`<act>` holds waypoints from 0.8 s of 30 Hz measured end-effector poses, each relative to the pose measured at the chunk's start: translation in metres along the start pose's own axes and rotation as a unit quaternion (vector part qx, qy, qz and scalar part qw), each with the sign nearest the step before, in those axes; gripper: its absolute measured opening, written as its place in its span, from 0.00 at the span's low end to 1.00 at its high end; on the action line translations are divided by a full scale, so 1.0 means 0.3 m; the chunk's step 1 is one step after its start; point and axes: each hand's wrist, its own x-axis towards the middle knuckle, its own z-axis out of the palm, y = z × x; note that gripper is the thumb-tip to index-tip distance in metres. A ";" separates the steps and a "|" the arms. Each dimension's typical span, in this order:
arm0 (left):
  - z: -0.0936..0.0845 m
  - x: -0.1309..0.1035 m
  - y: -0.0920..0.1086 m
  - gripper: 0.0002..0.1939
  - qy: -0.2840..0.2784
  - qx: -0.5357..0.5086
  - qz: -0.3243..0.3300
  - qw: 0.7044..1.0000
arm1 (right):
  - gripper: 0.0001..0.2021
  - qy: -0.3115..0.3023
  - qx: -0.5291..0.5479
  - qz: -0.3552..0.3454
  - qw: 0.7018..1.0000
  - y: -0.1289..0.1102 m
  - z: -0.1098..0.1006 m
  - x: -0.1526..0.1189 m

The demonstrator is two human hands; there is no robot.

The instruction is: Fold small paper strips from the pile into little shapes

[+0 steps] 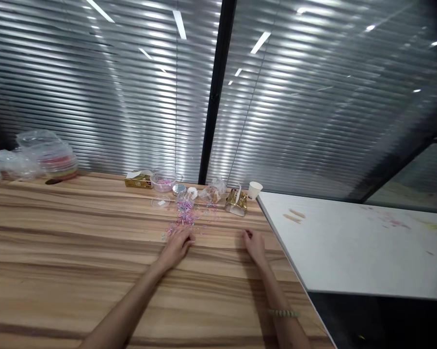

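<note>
Small pink, purple and green pieces (185, 219) lie scattered on the wooden table (94, 252). At their near edge rests my left hand (178, 245), fingers curled; whatever it may hold is too small to make out. My right hand (254, 245) is over the table near its right edge, thumb and fingertips pinched together, with the contents hidden. A clear bag (185, 199) of similar pieces lies just behind the pile. Farther back is a clear round tub (163, 181) with pink pieces, and a clear lid (160, 201) lies in front of it.
A gold box (138, 181), an opened gold packet (236, 202), crumpled plastic (215, 190) and a paper cup (255, 190) line the back. Stacked plastic containers (58, 162) stand far left. Wooden sticks (293, 218) lie on the white table (334, 247) at right. Blinds rise behind.
</note>
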 end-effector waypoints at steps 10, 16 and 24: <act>0.018 0.004 -0.036 0.05 0.074 -0.103 -0.037 0.991 | 0.22 0.122 -0.337 0.003 0.933 0.503 -0.256 0.128; 0.013 -0.004 -0.018 0.07 0.062 -0.100 -0.053 0.992 | 0.23 0.160 -0.350 -0.021 0.923 0.630 -0.220 0.236; 0.025 -0.014 -0.005 0.07 0.061 -0.069 -0.085 0.992 | 0.23 0.165 -0.309 0.005 0.937 0.822 -0.206 0.448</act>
